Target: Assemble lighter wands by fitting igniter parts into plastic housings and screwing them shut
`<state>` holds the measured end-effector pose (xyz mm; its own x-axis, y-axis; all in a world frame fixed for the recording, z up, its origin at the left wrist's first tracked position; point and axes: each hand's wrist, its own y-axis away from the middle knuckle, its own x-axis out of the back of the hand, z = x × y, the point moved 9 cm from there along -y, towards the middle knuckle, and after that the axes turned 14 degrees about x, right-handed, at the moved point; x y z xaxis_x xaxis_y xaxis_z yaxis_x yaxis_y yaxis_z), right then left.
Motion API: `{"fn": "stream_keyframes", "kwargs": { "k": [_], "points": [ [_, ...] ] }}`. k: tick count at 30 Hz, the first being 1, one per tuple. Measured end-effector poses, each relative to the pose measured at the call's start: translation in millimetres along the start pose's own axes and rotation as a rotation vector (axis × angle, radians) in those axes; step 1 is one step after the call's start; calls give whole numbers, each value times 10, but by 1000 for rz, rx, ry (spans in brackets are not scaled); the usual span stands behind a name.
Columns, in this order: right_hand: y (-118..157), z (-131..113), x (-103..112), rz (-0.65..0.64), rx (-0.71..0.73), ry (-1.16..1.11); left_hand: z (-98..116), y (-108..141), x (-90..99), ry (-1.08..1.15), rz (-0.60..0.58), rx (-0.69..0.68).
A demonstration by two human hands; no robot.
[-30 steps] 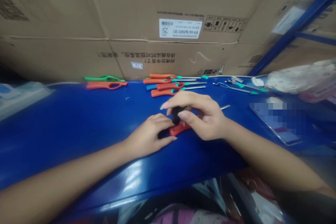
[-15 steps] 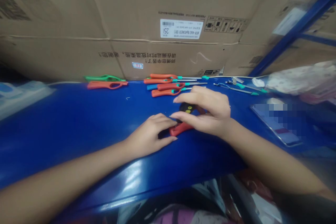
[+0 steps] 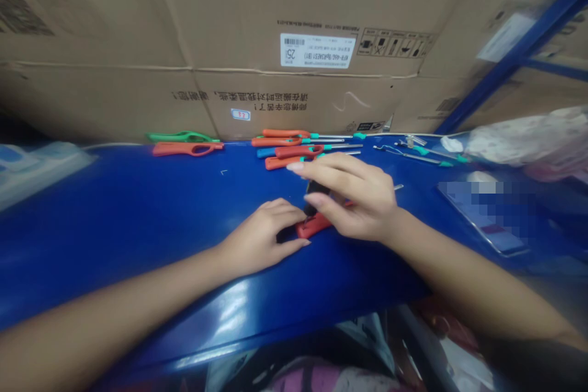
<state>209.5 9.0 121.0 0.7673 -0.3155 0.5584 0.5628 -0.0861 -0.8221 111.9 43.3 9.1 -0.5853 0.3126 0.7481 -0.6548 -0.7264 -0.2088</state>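
Both hands are working over the table (image 3: 184,300), right of its middle, between the far edge and the near edge. A red lighter (image 3: 313,225) is lying there on its side, its butt end pointing left; a thin metal tip is showing beyond the right hand, apparently the lighter's own nozzle.

Left hand (image 3: 264,234): grip is clamping the lighter's butt end — fingertips bearing at the far side, thumb tip pressing at the near side. Right hand (image 3: 356,197): grip is pinching a black-handled tool (image 3: 316,191) between thumb and fingers, most of the handle hiding behind them. The tool is standing tilted, its thin shaft meeting the lighter's upper face close to the butt; exact contact is too small to tell.

Along the table's far edge, a cluster of orange and red lighters (image 3: 289,143) is lying beyond the hands, a blue end (image 3: 265,152) showing among them. Left of these, a green handle (image 3: 181,136) is resting just beside a red handle (image 3: 184,149). Toward the far right corner, loose metal rods (image 3: 416,156) with teal ends are lying near a phone (image 3: 482,217), which is sitting closer to the near edge. A cardboard box (image 3: 239,49) is rising behind the far edge — printing upside down.
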Motion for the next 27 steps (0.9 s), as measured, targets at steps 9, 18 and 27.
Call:
{"fn": "stream_keyframes", "kwargs": {
  "k": [9,18,27],
  "points": [
    [4,88,109,135,-7,-32,15,-17,6,-2,-9,-5],
    [23,230,-63,40,-227,-390,10,-7,-8,-11,-8,-12],
    [1,116,-82,-56,-137,-256,-1,-13,-15,-3,-29,6]
  ]
}}
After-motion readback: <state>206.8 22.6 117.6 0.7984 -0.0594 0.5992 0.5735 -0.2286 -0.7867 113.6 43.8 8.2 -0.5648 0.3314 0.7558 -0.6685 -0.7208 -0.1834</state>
